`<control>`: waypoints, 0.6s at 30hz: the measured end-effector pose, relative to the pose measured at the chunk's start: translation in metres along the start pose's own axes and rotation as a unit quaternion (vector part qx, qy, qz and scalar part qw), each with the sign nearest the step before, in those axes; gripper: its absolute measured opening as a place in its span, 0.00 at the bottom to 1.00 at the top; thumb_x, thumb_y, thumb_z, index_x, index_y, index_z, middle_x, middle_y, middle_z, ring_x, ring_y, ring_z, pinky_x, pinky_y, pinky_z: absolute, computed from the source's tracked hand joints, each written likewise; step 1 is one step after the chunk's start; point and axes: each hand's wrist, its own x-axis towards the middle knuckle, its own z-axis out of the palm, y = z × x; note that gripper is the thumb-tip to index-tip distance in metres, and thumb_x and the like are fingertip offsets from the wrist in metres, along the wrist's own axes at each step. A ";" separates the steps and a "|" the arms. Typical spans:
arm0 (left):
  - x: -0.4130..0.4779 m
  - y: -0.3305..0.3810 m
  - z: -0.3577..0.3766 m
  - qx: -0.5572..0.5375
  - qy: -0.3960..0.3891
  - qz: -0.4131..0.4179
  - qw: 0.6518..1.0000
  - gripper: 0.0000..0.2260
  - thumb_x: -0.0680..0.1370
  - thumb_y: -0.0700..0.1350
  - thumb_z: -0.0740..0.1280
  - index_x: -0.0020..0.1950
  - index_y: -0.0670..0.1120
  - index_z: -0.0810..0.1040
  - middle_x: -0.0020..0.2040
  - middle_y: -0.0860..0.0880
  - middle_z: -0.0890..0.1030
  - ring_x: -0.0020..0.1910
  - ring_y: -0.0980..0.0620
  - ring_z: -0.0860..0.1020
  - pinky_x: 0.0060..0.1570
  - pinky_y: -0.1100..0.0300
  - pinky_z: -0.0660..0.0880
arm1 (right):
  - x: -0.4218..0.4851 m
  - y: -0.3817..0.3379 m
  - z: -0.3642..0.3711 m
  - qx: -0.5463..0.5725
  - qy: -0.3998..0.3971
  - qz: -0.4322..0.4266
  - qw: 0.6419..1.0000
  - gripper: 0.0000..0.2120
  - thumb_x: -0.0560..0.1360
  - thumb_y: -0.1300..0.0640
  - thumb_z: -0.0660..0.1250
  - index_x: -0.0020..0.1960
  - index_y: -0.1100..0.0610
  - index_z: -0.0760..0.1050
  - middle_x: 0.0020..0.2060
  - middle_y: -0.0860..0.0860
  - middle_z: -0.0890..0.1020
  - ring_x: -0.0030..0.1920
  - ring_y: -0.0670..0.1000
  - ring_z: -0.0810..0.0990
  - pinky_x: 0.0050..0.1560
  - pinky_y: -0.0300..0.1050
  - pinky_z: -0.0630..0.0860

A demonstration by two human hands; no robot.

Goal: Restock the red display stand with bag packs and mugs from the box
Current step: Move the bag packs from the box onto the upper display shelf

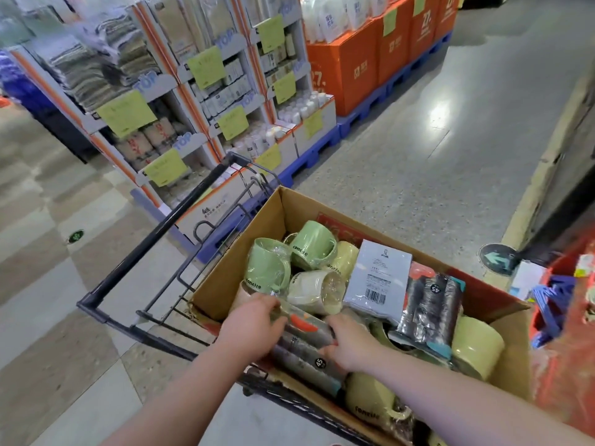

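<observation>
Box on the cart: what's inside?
Wrapped green mugs, a cream mug, yellow mugs, a grey pack and a dark bag pack. Left hand and right hand grip a second bag pack. Lower layers and the bottom of the box are covered.

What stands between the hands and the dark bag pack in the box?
Nothing visible: the left hand and the right hand both hold the bag pack, which lies uncovered on top in the box.

dark cart (pixel 154 232) on grey floor (pixel 418 156), cardboard box (pixel 231 262) sitting in it, mugs (pixel 267 265) and bag packs (pixel 431 307) inside
</observation>
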 end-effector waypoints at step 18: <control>0.068 0.104 0.006 -0.004 -0.041 0.168 0.985 0.18 0.78 0.51 0.61 0.66 0.47 0.73 0.64 0.46 0.74 0.60 0.47 0.74 0.58 0.56 0.71 | -0.084 0.072 -0.064 0.228 0.231 0.191 0.926 0.18 0.74 0.57 0.69 0.62 0.59 0.70 0.55 0.55 0.79 0.48 0.49 0.74 0.44 0.38 0.69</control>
